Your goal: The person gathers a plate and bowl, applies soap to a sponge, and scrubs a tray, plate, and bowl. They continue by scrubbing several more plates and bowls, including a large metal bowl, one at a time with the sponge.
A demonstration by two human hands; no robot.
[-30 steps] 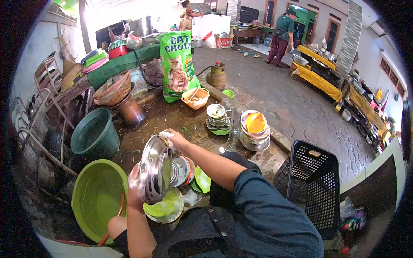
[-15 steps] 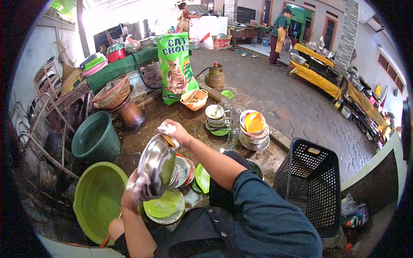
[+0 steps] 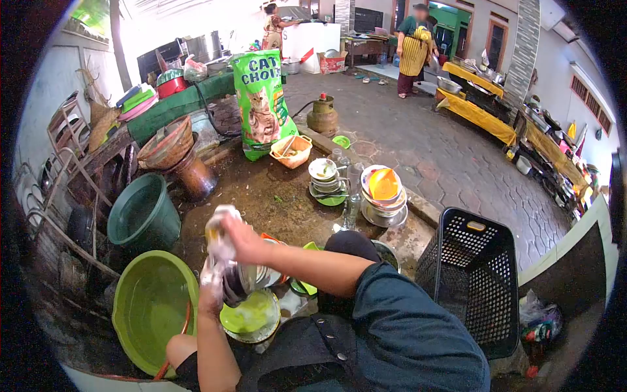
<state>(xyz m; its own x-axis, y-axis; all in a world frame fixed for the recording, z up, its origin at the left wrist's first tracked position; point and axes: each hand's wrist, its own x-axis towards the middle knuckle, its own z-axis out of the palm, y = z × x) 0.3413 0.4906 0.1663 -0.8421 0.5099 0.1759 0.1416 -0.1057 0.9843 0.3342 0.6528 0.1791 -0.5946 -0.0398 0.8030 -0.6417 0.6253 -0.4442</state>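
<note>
My left hand [image 3: 211, 279], covered in suds, grips a shiny metal bowl [image 3: 241, 279] by its edge, the bowl turned nearly edge-on. My right hand [image 3: 240, 239] presses a foamy yellowish sponge [image 3: 213, 231] against the bowl's upper side; motion blurs its fingers a little. Beneath the bowl, a soapy green plate [image 3: 251, 312] rests on a white-rimmed plate. A stack of bowls and plates, partly hidden by my right forearm, stands just beyond. To the left sits a large green basin [image 3: 153, 313] holding water, with an orange hose [image 3: 187, 318] over its rim.
A black crate [image 3: 480, 261] stands at my right. Ahead are stacked dishes [image 3: 385, 193], small bowls [image 3: 323, 171], glasses, an orange basket [image 3: 291, 151], a cat-food bag [image 3: 264, 108] and a gas cylinder [image 3: 322, 116]. A dark green bucket [image 3: 145, 209] stands left. Two people are farther back.
My right hand has moved left and down across the bowl with the sponge. The bowl has turned more edge-on. The person in the yellow apron has turned and moved left.
</note>
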